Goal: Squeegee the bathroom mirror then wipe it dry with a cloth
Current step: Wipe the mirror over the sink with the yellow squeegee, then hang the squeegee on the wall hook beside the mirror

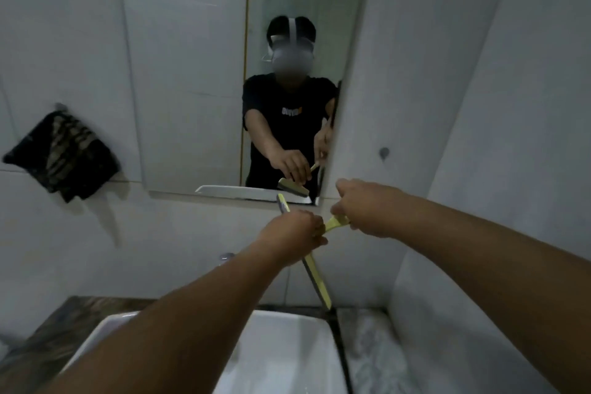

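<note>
The yellow squeegee hangs in front of the wall just below the mirror's lower right corner, its long blade running diagonally from beside the mirror's bottom edge down toward the sink. The left hand is closed around the middle of the blade bar, hiding that part. The right hand is curled shut on the end of the yellow handle, which sticks out to the right between the two hands. Both forearms reach forward over the white basin. The mirror shows the reflection of a person in a black T-shirt with both hands on the tool. A dark patterned cloth hangs on the tiled wall well to the left of the mirror. A dark marbled counter surrounds the sink.
</note>
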